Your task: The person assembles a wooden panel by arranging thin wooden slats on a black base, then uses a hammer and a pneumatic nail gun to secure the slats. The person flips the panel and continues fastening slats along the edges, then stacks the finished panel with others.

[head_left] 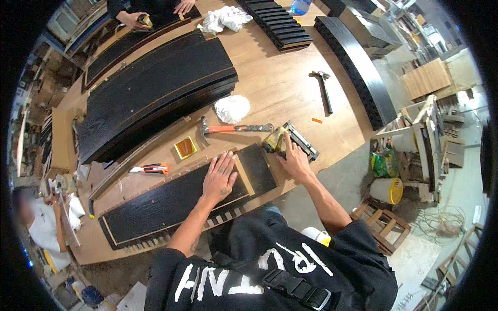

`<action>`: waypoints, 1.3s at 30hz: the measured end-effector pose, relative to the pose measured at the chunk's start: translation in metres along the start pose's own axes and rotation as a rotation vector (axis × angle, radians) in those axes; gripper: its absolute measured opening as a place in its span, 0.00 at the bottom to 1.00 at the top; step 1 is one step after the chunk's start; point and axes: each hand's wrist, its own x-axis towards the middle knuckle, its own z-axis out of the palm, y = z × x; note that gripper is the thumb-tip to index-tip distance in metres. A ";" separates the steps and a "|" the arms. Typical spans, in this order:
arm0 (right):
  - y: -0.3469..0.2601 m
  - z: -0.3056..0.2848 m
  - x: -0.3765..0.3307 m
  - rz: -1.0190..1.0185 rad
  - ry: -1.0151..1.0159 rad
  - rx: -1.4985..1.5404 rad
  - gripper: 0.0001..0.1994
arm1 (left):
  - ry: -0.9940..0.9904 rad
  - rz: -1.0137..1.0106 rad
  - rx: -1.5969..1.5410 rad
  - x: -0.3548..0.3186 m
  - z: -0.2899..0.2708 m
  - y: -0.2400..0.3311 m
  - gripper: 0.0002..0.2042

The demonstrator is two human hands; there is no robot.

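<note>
My left hand (pixel 220 179) lies flat on a narrow black wood panel (pixel 161 211), fingers stretched out and nothing held. The panel has light wood strips along its edges and a light crosspiece (pixel 243 176) just right of my hand. My right hand (pixel 295 161) is at a yellow-and-black nail gun (pixel 302 142) lying on the table. Its index finger reaches out over the tool's body, and the palm is not wrapped round it. An orange-handled claw hammer (pixel 236 128) lies beyond the panel, beside a small amber block (pixel 184 147) and an orange utility knife (pixel 150 168).
Stacked black curved panels (pixel 161 88) fill the table's left half. A white cloth (pixel 232 109), a black-handled hammer (pixel 324 90) and a long black piece (pixel 358 72) lie farther off. Another person's hand (pixel 134 20) holds a small block at the far side. Someone else stands left.
</note>
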 end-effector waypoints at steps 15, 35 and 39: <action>-0.016 -0.098 -0.058 0.042 0.013 2.309 0.16 | -0.035 -0.350 -0.241 0.077 -0.125 0.226 0.31; -0.071 -0.098 -0.131 -0.108 0.045 2.076 0.27 | 0.540 -0.511 -1.456 0.003 -0.128 0.207 0.24; -0.100 -0.169 -0.157 -0.206 0.293 1.685 0.50 | 0.296 -0.450 -1.713 -0.012 -0.128 0.192 0.22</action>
